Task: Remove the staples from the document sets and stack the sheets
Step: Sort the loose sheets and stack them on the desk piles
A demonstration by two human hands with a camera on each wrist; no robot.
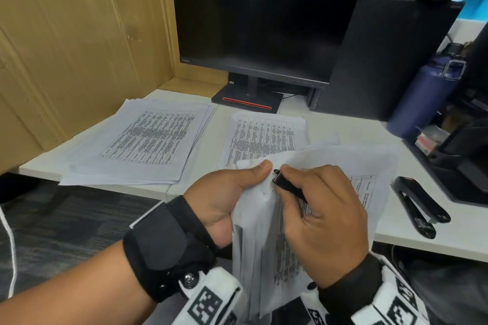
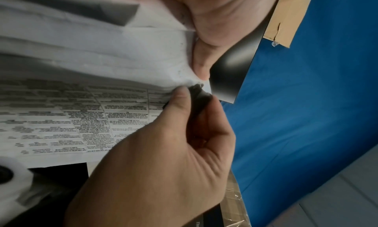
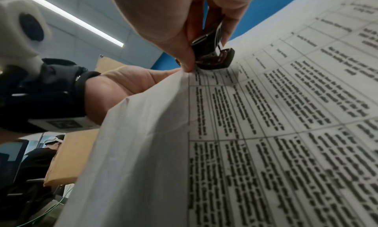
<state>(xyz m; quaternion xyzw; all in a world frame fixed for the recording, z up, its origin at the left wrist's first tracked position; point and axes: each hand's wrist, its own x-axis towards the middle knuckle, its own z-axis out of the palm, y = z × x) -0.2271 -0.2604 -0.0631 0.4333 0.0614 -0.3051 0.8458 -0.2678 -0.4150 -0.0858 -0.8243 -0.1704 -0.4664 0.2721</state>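
Right hand [image 1: 326, 221] pinches a small black staple remover [image 1: 286, 184] at the corner of the white printed document set [image 1: 264, 240], gripped by the left hand [image 1: 227, 200] before the dark monitor [image 1: 264, 16]. Risk: a skewed pull likely tears the corner.

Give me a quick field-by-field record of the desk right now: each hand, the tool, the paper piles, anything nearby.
left hand: grips the document set at its top corner, thumb on top
right hand: holds the staple remover, its tip at that corner
staple: too small to tell
loose stack: far left on the desk, slightly fanned
second pile: centre, before the monitor
stapler: lying right of the hands, untouched
bottle: far right, upright
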